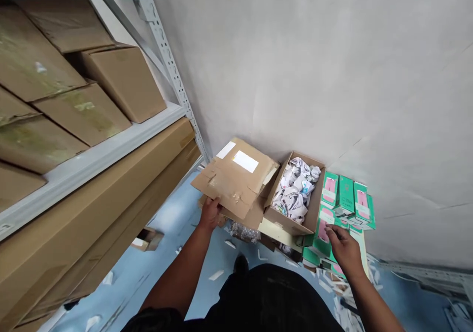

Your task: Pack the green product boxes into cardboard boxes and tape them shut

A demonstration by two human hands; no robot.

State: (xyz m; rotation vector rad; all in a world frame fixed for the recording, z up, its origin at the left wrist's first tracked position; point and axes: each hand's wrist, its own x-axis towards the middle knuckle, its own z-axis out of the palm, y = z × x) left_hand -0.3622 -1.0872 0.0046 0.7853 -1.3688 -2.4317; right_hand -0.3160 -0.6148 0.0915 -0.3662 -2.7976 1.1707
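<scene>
My left hand (pixel 210 213) grips the near edge of a flattened cardboard box (pixel 236 177) with white labels, lying on the floor by the wall. My right hand (pixel 342 245) rests with curled fingers on a green-and-pink product box (pixel 324 226), one of several small green boxes (pixel 347 200) stacked against the wall. Between the two hands stands an open cardboard box (pixel 309 214) filled with crumpled printed paper (pixel 295 190).
A metal shelf rack (pixel 111 145) at the left carries brown cartons, with long flat cartons (pixel 92 223) on its lower level. The blue floor (pixel 177 209) is strewn with paper scraps. A grey wall (pixel 314 76) rises behind the boxes. A small open carton (pixel 148 238) lies under the rack.
</scene>
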